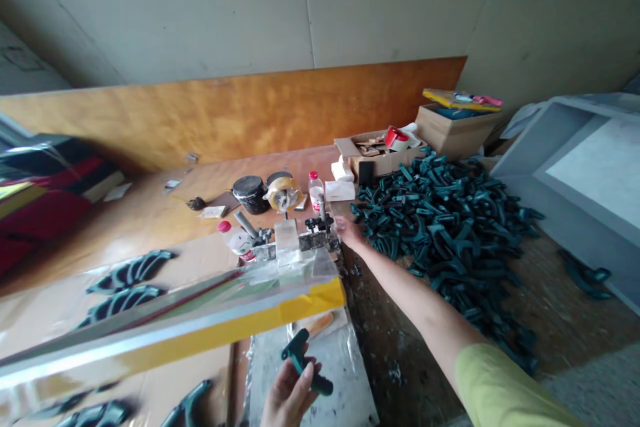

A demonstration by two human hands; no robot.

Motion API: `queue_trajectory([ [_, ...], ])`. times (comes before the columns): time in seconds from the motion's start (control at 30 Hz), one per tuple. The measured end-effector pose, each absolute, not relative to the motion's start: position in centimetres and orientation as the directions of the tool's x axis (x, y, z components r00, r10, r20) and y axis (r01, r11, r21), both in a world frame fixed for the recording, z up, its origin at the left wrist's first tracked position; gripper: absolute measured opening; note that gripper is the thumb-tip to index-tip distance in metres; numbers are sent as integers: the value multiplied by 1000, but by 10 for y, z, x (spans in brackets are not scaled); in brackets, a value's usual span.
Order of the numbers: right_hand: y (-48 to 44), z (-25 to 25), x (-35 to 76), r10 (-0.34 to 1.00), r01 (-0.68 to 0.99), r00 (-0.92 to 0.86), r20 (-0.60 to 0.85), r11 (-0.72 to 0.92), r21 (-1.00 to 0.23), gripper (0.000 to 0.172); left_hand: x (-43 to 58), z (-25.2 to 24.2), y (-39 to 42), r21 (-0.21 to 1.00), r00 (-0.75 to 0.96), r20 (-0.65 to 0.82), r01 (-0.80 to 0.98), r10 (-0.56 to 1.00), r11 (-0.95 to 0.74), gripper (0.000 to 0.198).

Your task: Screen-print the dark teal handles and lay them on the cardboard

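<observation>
My left hand holds a dark green plastic part near the bottom edge, over a clear plastic-covered plate. My right hand reaches forward and rests by the black knob of a small metal fixture at the head of a screen frame edged in yellow tape. Its fingers are mostly hidden behind the hand. Just right of that hand lies a large heap of dark green plastic parts.
Behind the fixture stand a black tub, a tape roll and a small bottle. Cardboard boxes sit at the back. Green parts under plastic film lie to the left. A grey cabinet stands to the right.
</observation>
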State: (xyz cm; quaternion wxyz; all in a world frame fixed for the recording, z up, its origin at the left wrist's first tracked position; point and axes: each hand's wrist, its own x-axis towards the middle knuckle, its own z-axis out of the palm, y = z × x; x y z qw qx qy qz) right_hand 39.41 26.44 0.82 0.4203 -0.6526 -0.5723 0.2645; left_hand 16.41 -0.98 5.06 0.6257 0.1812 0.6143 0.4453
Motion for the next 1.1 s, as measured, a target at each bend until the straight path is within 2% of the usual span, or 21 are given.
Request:
queue_trajectory([
  [0.1, 257, 14, 392, 986, 526, 129, 104, 21, -850, 33, 167, 44, -4, 752, -139, -633, -345, 762, 562, 60],
  [0.27, 171, 30, 444, 970, 522, 87, 225, 148, -840, 29, 188, 46, 5, 731, -22, -657, -262, 753, 630, 62],
  [0.33, 120, 36, 483, 942, 542, 186, 279, 138, -829, 27, 203, 49, 6, 730, 102, -651, -188, 752, 657, 59],
  [0.43, 41, 37, 532, 819, 557, 493, 294, -37, -829, 32, 228, 49, 1, 711, 299, -630, -147, 717, 687, 50],
  [0.5, -4, 33, 540, 734, 467, 649, 201, -175, -867, 40, 244, 45, -5, 684, 380, -624, -156, 683, 712, 48],
  [0.53, -24, 30, 534, 746, 392, 658, 102, -224, -892, 44, 251, 42, -8, 676, 397, -625, -155, 672, 720, 49],
  [0.57, -40, 27, 522, 794, 310, 608, -19, -260, -914, 47, 258, 39, -11, 674, 408, -623, -153, 667, 723, 51],
  [0.63, -63, 22, 486, 901, 161, 373, -223, -300, -940, 52, 269, 34, -15, 683, 440, -607, -137, 662, 718, 57],
  [0.7, -71, 18, 446, 944, 75, 201, -261, -280, -957, 55, 275, 31, -18, 715, 505, -549, -129, 666, 687, 63],
  [0.8, -58, 7, 409, 959, 22, 193, -208, -216, -976, 50, 272, 31, -20, 766, 527, -511, -80, 679, 638, 70],
  [0.87, -40, -4, 403, 950, 68, 229, -211, -232, -970, 47, 262, 32, -22, 770, 455, -559, -25, 693, 637, 75],
  [0.93, -21, -14, 404, 950, 224, 257, -175, -235, -946, 49, 249, 33, -24, 760, 393, -600, 8, 696, 650, 76],
  [1.03, 0, -21, 410, 979, 482, 204, -26, -123, -868, 53, 231, 37, -28, 745, 388, -624, 31, 678, 667, 71],
  [1.1, 4, -17, 418, 985, 558, 160, 65, -36, -829, 49, 222, 44, -31, 731, 400, -644, 67, 653, 680, 68],
])
